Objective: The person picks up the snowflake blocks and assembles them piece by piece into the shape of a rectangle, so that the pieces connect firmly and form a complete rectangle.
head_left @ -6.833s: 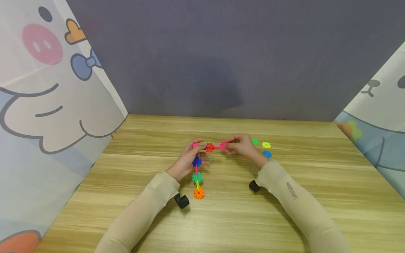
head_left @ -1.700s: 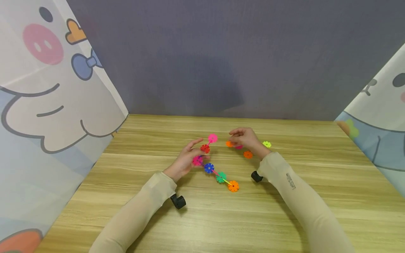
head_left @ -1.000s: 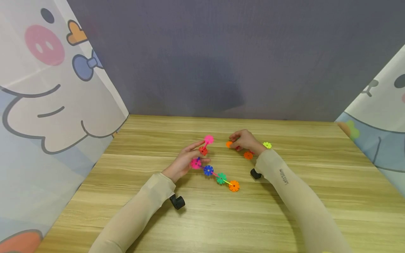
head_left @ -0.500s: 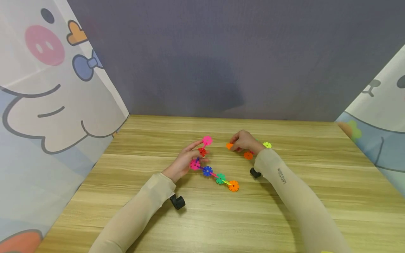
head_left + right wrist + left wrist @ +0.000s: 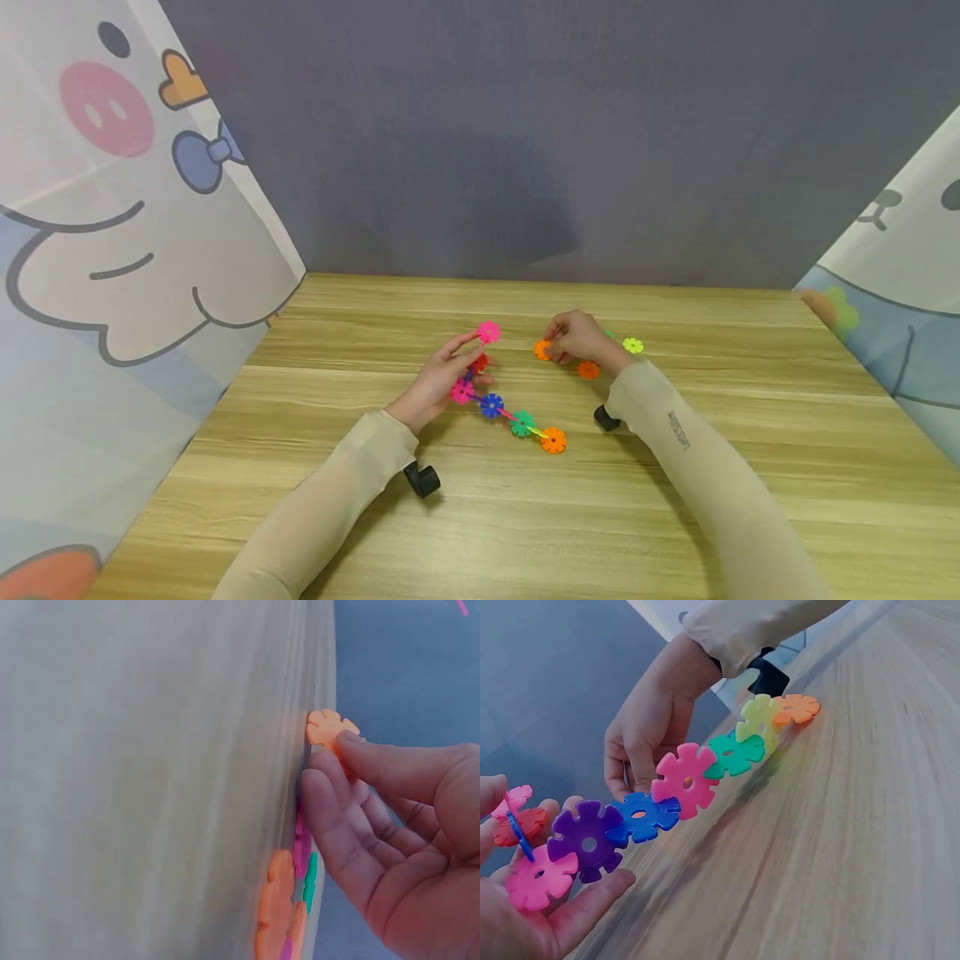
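Observation:
My left hand (image 5: 433,382) holds a chain of interlocking snowflake discs near its far end, the fingers curled round the red disc (image 5: 481,362). A pink disc (image 5: 489,332) sticks up past the fingertips. From a second pink disc (image 5: 462,391) by the palm, the chain runs right through a purple disc (image 5: 589,844), a blue disc (image 5: 492,406) and a green disc (image 5: 522,423) to an orange end disc (image 5: 553,440). My right hand (image 5: 583,337) pinches a loose orange disc (image 5: 328,727) between thumb and fingers, just over the table.
Loose discs lie around and under the right hand: an orange-red disc (image 5: 588,369), a yellow disc (image 5: 633,345), and a magenta disc (image 5: 301,840) and green disc (image 5: 310,881) partly hidden. A grey panel (image 5: 525,150) stands behind the wooden table (image 5: 375,333).
The right hand has let go of the chain's pink end disc, moved to the loose discs and picked up an orange one. The chain's lower part has swung rightward in the left hand.

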`<state>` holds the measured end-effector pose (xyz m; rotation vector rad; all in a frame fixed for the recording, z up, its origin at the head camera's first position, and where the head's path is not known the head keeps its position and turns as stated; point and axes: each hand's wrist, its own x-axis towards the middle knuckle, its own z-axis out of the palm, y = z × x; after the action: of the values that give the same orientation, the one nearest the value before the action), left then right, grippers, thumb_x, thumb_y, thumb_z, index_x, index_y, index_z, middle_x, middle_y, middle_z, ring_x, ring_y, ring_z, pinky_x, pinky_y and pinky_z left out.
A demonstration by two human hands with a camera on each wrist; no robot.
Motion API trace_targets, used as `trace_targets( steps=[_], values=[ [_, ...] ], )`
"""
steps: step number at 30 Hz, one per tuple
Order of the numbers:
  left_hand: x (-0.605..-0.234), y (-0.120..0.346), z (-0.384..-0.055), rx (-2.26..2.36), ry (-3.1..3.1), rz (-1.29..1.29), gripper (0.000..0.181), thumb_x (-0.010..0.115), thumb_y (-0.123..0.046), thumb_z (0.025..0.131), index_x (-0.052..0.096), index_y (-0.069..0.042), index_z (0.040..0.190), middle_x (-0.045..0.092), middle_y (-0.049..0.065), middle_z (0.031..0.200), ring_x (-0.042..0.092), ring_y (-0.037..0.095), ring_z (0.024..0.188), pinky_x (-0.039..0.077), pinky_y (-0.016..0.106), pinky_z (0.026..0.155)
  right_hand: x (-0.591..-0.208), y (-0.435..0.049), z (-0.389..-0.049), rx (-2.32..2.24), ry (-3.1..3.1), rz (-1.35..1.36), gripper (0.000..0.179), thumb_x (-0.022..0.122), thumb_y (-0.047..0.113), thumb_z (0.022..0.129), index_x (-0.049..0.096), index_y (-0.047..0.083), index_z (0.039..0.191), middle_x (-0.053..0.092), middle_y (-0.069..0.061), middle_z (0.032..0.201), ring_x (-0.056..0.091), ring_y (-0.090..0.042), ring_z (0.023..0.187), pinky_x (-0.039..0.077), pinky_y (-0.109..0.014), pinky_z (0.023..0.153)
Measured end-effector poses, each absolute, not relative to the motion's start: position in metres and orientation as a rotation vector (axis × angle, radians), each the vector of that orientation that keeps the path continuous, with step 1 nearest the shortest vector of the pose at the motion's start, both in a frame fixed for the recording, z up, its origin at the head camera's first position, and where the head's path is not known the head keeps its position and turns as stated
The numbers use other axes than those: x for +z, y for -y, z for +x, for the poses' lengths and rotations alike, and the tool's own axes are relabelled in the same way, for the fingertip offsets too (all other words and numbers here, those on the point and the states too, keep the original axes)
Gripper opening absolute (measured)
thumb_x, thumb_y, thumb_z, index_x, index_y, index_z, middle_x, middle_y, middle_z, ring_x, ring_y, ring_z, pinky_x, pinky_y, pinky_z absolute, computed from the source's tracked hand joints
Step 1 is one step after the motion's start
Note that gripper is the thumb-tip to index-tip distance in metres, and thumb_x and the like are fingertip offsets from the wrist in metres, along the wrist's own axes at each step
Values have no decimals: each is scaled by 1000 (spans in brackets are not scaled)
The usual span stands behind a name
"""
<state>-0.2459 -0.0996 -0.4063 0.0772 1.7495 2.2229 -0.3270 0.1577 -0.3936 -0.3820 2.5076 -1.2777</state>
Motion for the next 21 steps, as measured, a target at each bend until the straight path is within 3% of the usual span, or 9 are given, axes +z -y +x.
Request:
trace_targets(
  steps=[8,17,21],
  values=[
    [-409,100,-247,2232,-1758,114,55,52,-13,105,34,-22,156,66,14,107,71,14,71,58,30,67,-392,-152,-310,-1481,-2488,-492,12,70,-6,88,66,-8,99,68,-16,85,71,-30,76,61,-37,68],
    [-409,97,-248,2234,-1747,147,57,47,-8,106,27,-20,159,60,10,102,71,14,73,58,29,66,-387,-142,-294,-1687,-2416,-519,7,72,-3,88,67,-4,93,68,-15,85,69,-40,86,60,-43,77],
    [-408,96,-247,2235,-1739,135,58,46,-8,107,26,-22,159,59,11,103,71,14,73,58,29,67,-386,-137,-290,-1734,-2409,-533,7,72,-5,88,66,-3,91,69,-16,86,69,-38,85,59,-45,77]
  ],
)
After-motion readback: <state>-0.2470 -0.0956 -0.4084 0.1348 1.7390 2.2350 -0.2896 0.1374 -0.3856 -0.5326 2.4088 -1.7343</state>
